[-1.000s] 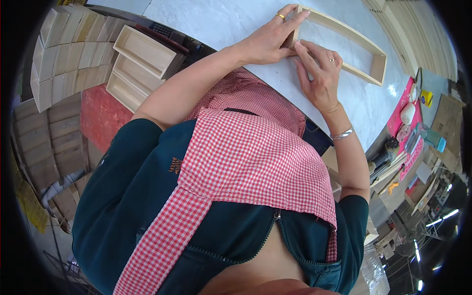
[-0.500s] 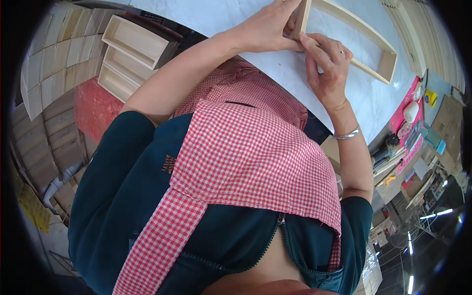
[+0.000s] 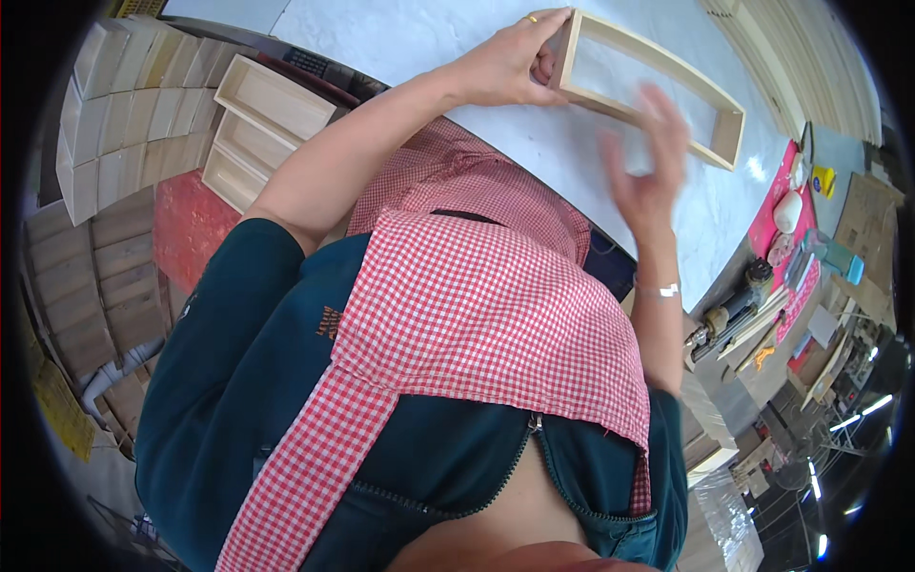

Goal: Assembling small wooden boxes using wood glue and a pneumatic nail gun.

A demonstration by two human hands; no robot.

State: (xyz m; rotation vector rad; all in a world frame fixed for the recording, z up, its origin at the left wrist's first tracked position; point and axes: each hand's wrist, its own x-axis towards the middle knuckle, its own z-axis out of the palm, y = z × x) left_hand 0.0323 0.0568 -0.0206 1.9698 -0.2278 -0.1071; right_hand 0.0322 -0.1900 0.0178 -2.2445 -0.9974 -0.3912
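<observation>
A rectangular frame of pale wood [image 3: 728,138], its middle showing the tabletop through it, is at the top of the head view. My left hand [image 3: 505,65] grips its left end, thumb along the near side and the other fingers partly hidden behind the end piece. Just off the frame's near long side, my right hand [image 3: 648,181] is smeared by motion. Its fingers look spread, with nothing seen in them. Under the frame lies a white marbled tabletop [image 3: 381,33].
Two pale wooden trays [image 3: 276,100] sit left of my left arm, above a red surface [image 3: 191,224]. Beyond them stand stacked wooden boxes [image 3: 119,105]. Long wooden strips [image 3: 801,67] lie at the far right. A white bottle [image 3: 787,212] rests on pink cloth nearby.
My right hand has let go of the frame's near left corner and moved off it, fingers opening. The frame, still in my left hand, appears slightly lower and farther left.
</observation>
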